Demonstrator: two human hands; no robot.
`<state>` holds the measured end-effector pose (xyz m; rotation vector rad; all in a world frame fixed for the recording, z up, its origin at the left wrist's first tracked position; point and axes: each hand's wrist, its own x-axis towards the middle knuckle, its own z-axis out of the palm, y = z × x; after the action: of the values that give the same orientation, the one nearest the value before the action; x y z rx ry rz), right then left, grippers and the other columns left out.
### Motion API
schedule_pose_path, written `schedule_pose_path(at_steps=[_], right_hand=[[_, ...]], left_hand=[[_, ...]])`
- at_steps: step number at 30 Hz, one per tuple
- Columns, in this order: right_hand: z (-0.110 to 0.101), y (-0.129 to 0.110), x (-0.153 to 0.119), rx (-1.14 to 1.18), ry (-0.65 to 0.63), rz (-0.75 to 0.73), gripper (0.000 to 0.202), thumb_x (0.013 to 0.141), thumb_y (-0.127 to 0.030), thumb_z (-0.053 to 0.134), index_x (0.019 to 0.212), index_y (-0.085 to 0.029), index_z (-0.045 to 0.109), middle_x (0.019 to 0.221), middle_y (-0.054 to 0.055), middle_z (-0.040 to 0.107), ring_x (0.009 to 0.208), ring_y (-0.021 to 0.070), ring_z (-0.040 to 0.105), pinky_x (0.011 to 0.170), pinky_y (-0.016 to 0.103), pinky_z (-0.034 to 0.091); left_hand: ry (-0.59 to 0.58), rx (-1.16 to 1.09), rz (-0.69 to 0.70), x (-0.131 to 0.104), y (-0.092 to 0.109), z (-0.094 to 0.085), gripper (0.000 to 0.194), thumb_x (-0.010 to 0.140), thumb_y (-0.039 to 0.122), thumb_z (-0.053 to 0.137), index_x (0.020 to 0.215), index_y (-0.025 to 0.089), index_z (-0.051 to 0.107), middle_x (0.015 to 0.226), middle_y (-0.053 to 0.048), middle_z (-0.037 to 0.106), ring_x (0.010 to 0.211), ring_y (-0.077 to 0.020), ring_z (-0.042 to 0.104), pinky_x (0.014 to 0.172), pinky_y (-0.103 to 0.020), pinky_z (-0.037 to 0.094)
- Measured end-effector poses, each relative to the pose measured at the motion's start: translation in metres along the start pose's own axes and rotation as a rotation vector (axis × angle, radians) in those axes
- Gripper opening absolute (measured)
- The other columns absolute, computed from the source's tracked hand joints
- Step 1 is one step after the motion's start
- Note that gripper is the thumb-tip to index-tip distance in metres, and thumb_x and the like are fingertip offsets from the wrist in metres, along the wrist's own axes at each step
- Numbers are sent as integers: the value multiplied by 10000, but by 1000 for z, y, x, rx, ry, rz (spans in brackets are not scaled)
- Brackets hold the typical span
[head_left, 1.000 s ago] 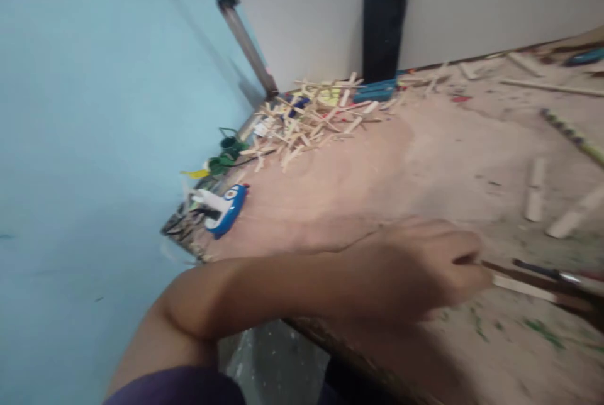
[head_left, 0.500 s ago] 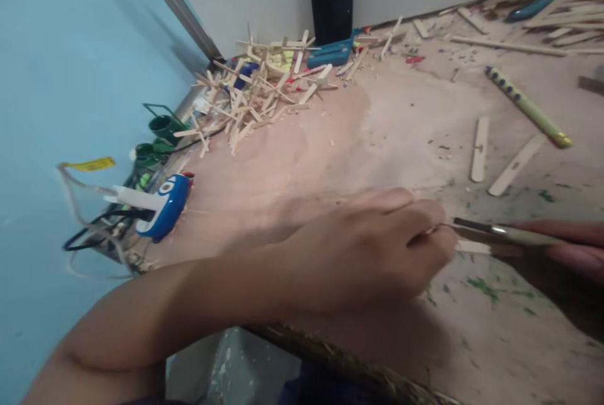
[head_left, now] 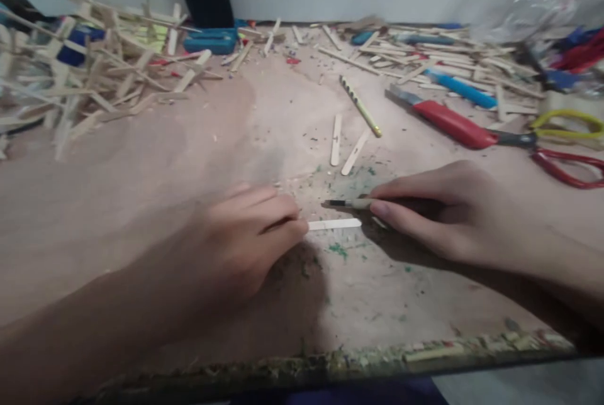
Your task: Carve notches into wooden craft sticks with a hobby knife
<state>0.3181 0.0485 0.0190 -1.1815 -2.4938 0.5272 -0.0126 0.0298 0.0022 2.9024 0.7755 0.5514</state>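
My left hand (head_left: 255, 241) is closed on one end of a wooden craft stick (head_left: 335, 224), which lies flat and points right. Between the thumb and fingers of my right hand (head_left: 438, 210) is a craft knife (head_left: 353, 203), its dark blade aimed left. The blade is just above and behind the stick, apart from it as far as I can see. Beyond the hands lie two short craft sticks (head_left: 336, 141) with small dark marks on them. A yellow pencil (head_left: 360, 106) with dark spots rests past those.
A heap of joined craft sticks (head_left: 117, 72) fills the back left, beside a blue case (head_left: 210, 41). Loose sticks (head_left: 438, 56) pile up at the back right. Red-handled pliers or cutters (head_left: 453, 122) and scissors (head_left: 566, 166) lie right. Green shavings (head_left: 337, 249) dot the wooden tabletop (head_left: 141, 185).
My view has swung to the right, bringing my whole right hand, the scissors and the stick pile into sight. The knife and my left hand are now farther apart, showing more of the stick.
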Motion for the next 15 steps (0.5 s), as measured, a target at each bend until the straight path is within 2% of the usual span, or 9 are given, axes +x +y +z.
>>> schedule_pose_path(at_steps=[1,3,6,9,12,15], right_hand=[[0,1,0,20,56,-16,324,1181,-356,678,993,-271,928,718,-10,805,493,97,572,462,283,332],[0,2,0,61,76,-28,311,1171,-352,680,1005,-269,930,731,-4,804,518,105,591,470,282,332],[1,-1,-3,144,-4,-16,319,1197,-385,666,1059,-286,936,684,-18,761,513,110,603,476,275,381],[-1,-3,-6,224,-29,-17,250,1214,-351,683,1169,-314,926,655,-53,728,476,85,570,482,250,439],[-2,0,-8,219,-7,-38,194,1206,-331,726,1264,-351,910,761,-59,808,519,73,639,522,227,505],[-2,5,-9,200,-62,-48,252,1232,-370,671,1226,-343,921,893,-25,890,611,109,753,513,259,516]], left_hand=[[4,-3,2,0,-1,0,342,1204,70,497,1102,179,806,1087,-70,836,915,-239,733,838,-401,568],[16,-5,0,1,0,0,346,1195,73,507,1041,189,795,1067,-69,829,906,-241,721,850,-414,558],[27,17,-1,1,4,-2,381,1221,102,504,988,187,794,1019,-64,807,855,-236,679,818,-429,525],[2,56,-1,-1,7,-3,366,1257,127,513,1062,183,817,1067,-49,817,874,-229,668,789,-428,487],[-21,53,-26,-3,8,-3,342,1263,133,508,1155,196,826,1163,-41,837,920,-223,688,800,-414,490],[2,28,-57,-2,8,-1,350,1248,124,496,1180,184,834,1148,-41,839,909,-223,704,814,-415,521]])
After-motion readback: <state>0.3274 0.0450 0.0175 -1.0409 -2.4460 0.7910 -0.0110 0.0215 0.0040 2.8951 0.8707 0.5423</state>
